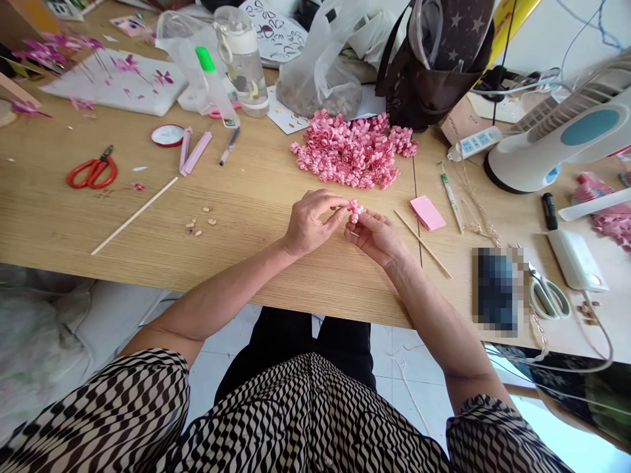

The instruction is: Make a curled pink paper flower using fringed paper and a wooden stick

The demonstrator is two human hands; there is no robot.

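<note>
Between my two hands, above the near middle of the table, is a small curled pink paper flower (354, 209). My left hand (311, 222) pinches it from the left with thumb and forefinger. From the right, the fingertips of my right hand (377, 238) are closed on its lower side. A large heap of similar pink curled flowers (348, 150) lies just beyond my hands. To the right of my right hand are a thin wooden stick (422, 244) and a small stack of pink paper (428, 213).
Red-handled scissors (93, 172), a long pale stick (134, 216) and a pen (229, 146) lie to the left. A water bottle (242, 62) and a plastic bag (320, 79) stand behind. At right are a white fan (552, 141), a power strip (476, 142) and pale-handled scissors (548, 297).
</note>
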